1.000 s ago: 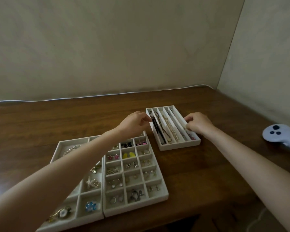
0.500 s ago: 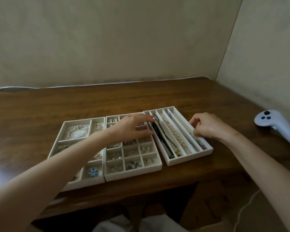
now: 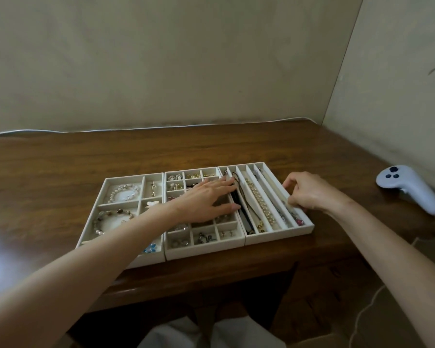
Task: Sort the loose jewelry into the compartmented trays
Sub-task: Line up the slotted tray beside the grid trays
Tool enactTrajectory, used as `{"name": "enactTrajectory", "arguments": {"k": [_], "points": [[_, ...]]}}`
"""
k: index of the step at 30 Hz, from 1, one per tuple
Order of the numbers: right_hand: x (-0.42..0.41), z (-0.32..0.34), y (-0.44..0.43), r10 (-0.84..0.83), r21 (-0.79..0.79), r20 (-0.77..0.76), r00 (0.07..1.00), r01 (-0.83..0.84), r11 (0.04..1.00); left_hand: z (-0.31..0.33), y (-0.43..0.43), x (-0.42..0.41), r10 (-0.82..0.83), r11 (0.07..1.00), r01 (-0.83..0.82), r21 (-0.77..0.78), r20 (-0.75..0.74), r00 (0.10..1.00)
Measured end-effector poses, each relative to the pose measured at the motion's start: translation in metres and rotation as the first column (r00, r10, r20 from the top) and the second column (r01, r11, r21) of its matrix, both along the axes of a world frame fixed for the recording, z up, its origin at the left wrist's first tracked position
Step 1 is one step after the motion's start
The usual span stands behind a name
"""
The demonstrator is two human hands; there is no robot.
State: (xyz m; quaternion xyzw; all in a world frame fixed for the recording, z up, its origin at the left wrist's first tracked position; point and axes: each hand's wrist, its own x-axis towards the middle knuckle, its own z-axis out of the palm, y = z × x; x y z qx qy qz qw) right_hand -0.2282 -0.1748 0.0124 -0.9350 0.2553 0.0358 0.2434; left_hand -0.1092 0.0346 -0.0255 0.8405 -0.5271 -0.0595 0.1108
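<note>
Three white compartmented trays stand side by side on the wooden table. The left tray (image 3: 105,187) holds bead bracelets in big compartments. The middle tray (image 3: 205,249) has several small cells with earrings. The right tray (image 3: 281,233) has long slots with a pearl strand (image 3: 260,202) and dark cords. My left hand (image 3: 206,199) lies flat with straight fingers over the middle tray, fingertips reaching the right tray's left edge. My right hand (image 3: 309,194) has its curled fingers on the right tray's right wall.
A white handheld controller (image 3: 409,188) lies on the table at the far right. A thin white cable (image 3: 60,131) runs along the wall at the table's back. The table's front edge is close below the trays; my knees show under it.
The right tray has been brought in against the middle tray and all three now stand in a row. The view has pulled back and tilted. My left hand has flattened over the middle tray.
</note>
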Motion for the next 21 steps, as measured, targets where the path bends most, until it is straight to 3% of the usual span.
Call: {"name": "enactTrajectory", "arguments": {"k": [3,6,9,12,14,17,19,21], "points": [[-0.001,0.002,0.001,0.013,-0.01,-0.022,1.0,-0.013,1.0,0.005,0.007,-0.005,0.05,0.999,-0.05,0.003,0.036,0.998],[-0.002,0.003,0.001,0.016,-0.054,-0.043,0.999,-0.018,0.998,0.016,0.032,-0.007,0.257,0.966,-0.259,-0.001,0.143,0.956],[-0.001,-0.001,0.003,0.013,-0.104,-0.043,0.999,-0.018,0.994,0.028,0.079,-0.003,0.403,0.906,-0.405,0.122,0.038,0.914],[0.0,-0.005,0.009,0.007,-0.178,-0.037,0.999,-0.014,0.984,0.036,0.124,-0.009,0.33,0.921,-0.293,0.257,-0.111,0.937],[0.0,-0.01,0.016,0.011,-0.319,0.026,1.0,-0.002,0.948,0.03,0.138,-0.022,0.211,0.955,-0.169,0.242,-0.156,0.965],[-0.002,-0.018,0.03,0.148,-0.552,0.235,0.961,0.007,0.834,0.015,0.144,-0.041,0.165,0.968,-0.152,0.199,-0.052,0.985],[-0.003,-0.017,0.038,0.191,-0.532,0.297,0.936,-0.004,0.846,0.006,0.147,-0.048,0.286,0.942,-0.286,0.175,0.023,0.958],[-0.006,-0.017,0.039,0.129,-0.432,0.205,0.97,-0.029,0.902,-0.003,0.157,-0.052,0.443,0.88,-0.447,0.159,0.063,0.894]]}}
